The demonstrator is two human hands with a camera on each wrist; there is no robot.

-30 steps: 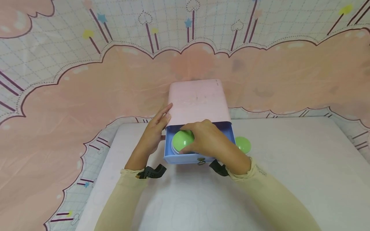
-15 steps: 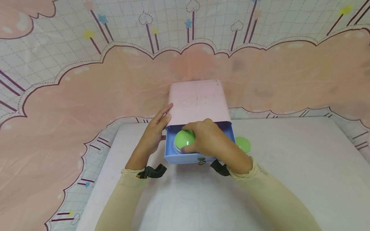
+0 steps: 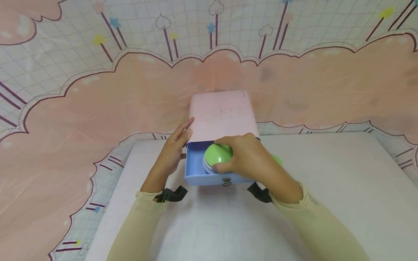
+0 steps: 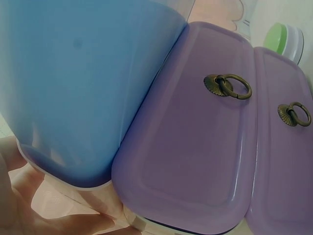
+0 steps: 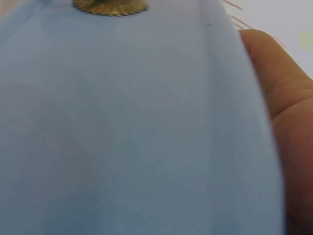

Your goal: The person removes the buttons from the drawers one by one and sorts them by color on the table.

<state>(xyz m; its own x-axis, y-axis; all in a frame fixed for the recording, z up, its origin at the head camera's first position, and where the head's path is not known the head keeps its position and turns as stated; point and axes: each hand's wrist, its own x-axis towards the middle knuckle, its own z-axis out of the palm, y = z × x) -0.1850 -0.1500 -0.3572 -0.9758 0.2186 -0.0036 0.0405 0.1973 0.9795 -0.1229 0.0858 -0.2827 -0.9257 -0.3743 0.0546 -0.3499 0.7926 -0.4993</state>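
Observation:
A small cabinet with a pink top point(image 3: 222, 115) stands on the table, its blue top drawer point(image 3: 197, 156) pulled out. Inside the drawer, my right hand point(image 3: 246, 154) grips a round white jar with a green lid point(image 3: 218, 153), thumb on the near side and fingers at the far side. The hand covers the jar's right part. My left hand point(image 3: 171, 154) rests against the cabinet's left side with its fingers extended. In the left wrist view, two purple drawers point(image 4: 186, 137) below the blue one are pushed in, each with a brass ring pull point(image 4: 227, 86).
A second green-lidded jar point(image 4: 283, 41) stands on the table to the cabinet's right, mostly behind my right wrist in the head view. The white table point(image 3: 343, 174) runs back to a patterned cloth backdrop point(image 3: 147, 98).
My right hand has moved rightward inside the drawer with the green-lidded jar. Its wrist now covers more of the second jar. The left hand and cabinet keep their places.

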